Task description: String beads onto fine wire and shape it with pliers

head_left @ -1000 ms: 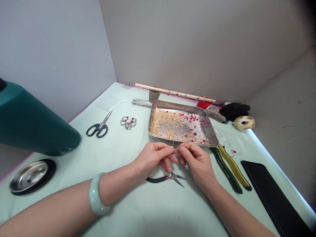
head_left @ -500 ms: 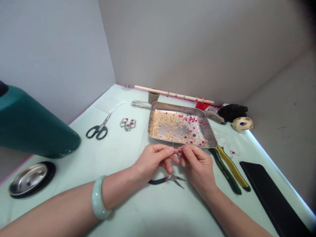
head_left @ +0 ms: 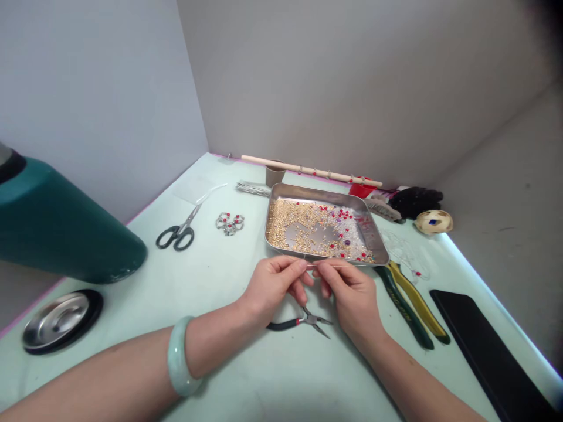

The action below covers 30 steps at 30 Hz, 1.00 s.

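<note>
A thin wire [head_left: 352,266] is pinched between the thumb and fingers of my left hand [head_left: 279,284] and my right hand [head_left: 354,290]. The two hands nearly meet at the near edge of a metal tray [head_left: 382,243]. Gold, clear, red and purple beads [head_left: 303,220] lie in the tray. Under my hands, small pliers [head_left: 285,324] rest on the table with their jaws apart; my left hand hides part of them. A beaded wire piece [head_left: 229,224] lies left of the tray.
Scissors [head_left: 176,234], a teal bottle [head_left: 74,223] and a round metal lid [head_left: 59,321] are at the left. Green-yellow pliers [head_left: 409,305] and a black slab [head_left: 488,351] lie right. Behind the tray are a wooden stick [head_left: 308,170] and a red cup [head_left: 361,189].
My hands have shifted slightly left relative to the tray, still pinching the wire. The whole view has moved a little, so the table items appear slightly lower and further right.
</note>
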Each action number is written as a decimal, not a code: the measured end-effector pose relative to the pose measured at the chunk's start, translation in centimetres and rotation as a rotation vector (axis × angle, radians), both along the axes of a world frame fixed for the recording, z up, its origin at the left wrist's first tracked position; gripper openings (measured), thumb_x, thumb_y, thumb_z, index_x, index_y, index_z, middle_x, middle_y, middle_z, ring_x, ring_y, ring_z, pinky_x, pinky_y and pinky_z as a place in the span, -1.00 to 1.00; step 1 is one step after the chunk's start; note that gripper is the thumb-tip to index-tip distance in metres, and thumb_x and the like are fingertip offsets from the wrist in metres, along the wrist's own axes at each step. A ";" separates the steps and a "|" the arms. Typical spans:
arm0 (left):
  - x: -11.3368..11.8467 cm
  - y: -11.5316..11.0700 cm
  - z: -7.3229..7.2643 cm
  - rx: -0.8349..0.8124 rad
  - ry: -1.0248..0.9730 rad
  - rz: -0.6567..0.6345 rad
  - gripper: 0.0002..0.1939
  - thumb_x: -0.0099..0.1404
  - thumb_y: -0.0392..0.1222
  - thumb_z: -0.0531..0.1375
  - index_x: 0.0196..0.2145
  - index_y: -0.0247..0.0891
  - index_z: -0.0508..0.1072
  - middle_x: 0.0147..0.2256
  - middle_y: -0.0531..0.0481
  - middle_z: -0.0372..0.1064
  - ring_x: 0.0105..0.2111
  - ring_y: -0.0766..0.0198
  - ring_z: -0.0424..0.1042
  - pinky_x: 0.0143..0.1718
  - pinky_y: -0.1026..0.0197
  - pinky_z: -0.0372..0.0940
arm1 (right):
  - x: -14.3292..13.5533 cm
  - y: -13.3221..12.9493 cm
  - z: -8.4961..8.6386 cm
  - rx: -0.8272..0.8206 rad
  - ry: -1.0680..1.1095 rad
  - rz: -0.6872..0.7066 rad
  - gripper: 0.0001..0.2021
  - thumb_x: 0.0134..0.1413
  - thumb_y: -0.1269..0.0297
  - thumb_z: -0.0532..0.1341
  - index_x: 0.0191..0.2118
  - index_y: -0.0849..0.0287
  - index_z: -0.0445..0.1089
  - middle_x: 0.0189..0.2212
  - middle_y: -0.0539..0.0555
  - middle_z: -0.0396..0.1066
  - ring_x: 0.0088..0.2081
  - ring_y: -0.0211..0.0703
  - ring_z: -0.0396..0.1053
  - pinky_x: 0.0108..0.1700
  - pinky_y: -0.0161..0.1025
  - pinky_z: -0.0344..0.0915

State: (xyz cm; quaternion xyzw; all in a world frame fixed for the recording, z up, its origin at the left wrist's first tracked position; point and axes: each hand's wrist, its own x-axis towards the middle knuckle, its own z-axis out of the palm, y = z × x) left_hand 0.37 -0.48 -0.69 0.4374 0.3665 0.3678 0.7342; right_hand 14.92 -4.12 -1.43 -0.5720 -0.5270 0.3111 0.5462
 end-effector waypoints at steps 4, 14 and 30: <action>-0.2 0.1 0.0 0.014 0.025 -0.026 -0.74 0.23 -0.06 0.19 -0.40 -0.37 0.44 -0.52 0.04 0.39 -0.69 0.48 0.30 -0.55 0.35 0.22 | 1.3 0.2 0.1 0.229 -0.306 0.093 -0.89 0.11 0.38 0.21 -0.32 0.09 0.50 -0.40 0.04 0.50 -0.42 -0.16 0.40 -0.36 -0.20 0.33; 0.0 -0.4 0.6 0.036 0.066 -0.007 -0.77 0.24 -0.09 0.16 -0.43 -0.33 0.37 -0.57 0.10 0.32 -0.71 0.50 0.22 -0.57 0.35 0.17 | 5.2 3.4 2.2 0.074 -0.667 -0.028 -0.82 0.17 0.27 0.11 -0.27 0.11 0.47 -0.30 0.09 0.49 -0.31 -0.11 0.40 -0.30 -0.17 0.29; 0.0 -0.4 0.8 0.018 0.074 0.007 -0.77 0.21 -0.09 0.15 -0.48 -0.32 0.35 -0.57 0.11 0.32 -0.74 0.51 0.17 -0.57 0.34 0.19 | 3.8 10.4 2.8 -0.220 -0.995 0.226 -0.84 -0.17 0.48 0.21 -0.61 0.10 0.46 -0.60 0.03 0.46 -0.50 -0.16 0.30 -0.49 -0.28 -0.01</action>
